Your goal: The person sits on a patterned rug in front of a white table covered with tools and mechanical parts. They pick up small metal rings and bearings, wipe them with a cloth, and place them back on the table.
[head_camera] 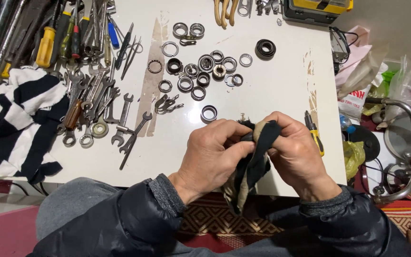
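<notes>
My left hand (215,150) and my right hand (296,152) are pressed together over the near edge of a white table (262,85). Both grip a dirty black and tan rag (258,152) that hangs down between them. Whatever is wrapped inside the rag is hidden. A single metal bearing ring (209,113) lies on the table just beyond my left hand. A small yellow-handled screwdriver (314,132) lies beside my right hand.
Several metal rings and bearings (200,66) are scattered mid-table, with a black rubber seal (265,48) further right. Wrenches (96,104) and screwdrivers (53,38) pile up at the left, next to a black and white striped cloth (15,119). Plastic bags (376,81) lie off the right edge.
</notes>
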